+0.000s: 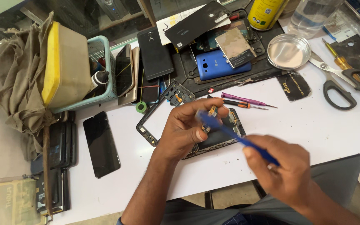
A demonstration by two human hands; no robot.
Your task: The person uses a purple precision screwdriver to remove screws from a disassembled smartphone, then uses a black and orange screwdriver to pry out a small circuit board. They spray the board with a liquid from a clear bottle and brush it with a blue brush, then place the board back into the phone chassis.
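Observation:
My left hand pinches a small circuit part with orange flex between thumb and fingers, over an opened black phone body lying on the white table. An empty black phone frame lies just left of that hand. My right hand, lower right, grips a blue-handled tool whose blurred tip reaches up to the small part.
A purple and an orange screwdriver lie behind the phone. Scissors and a round metal dish sit at right. A blue phone on a black mat, a teal basket and stacked phones are at left.

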